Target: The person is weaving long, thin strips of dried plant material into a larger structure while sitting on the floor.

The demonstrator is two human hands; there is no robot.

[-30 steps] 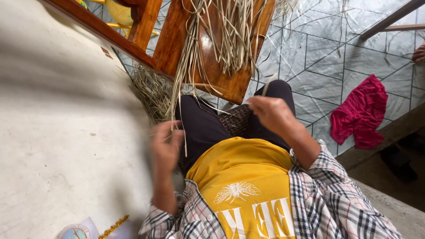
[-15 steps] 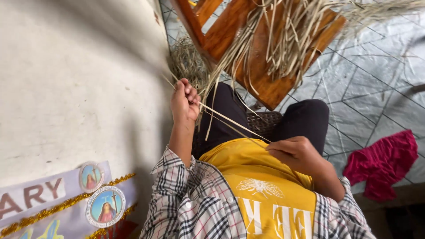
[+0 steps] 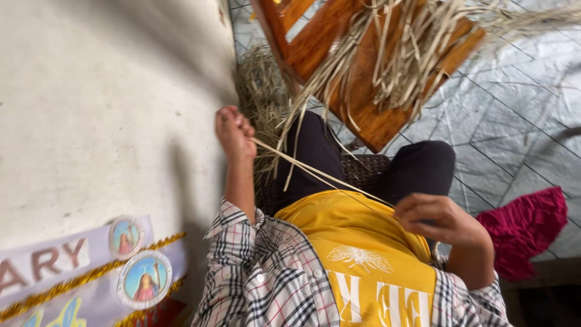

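The brown wooden chair [image 3: 369, 115] runs off the far edge, its seat largely buried under pale dried straw strips [image 3: 399, 54]. The dark woven rattan seat [image 3: 363, 169] hides behind the legs. The crumpled red cloth [image 3: 526, 230] is blurred.

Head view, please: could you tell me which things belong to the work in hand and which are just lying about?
In hand: straw strips stretched between left hand and right hand; straw bundle on wooden chair; dark woven piece on lap.
Lying about: red cloth; wall banner.
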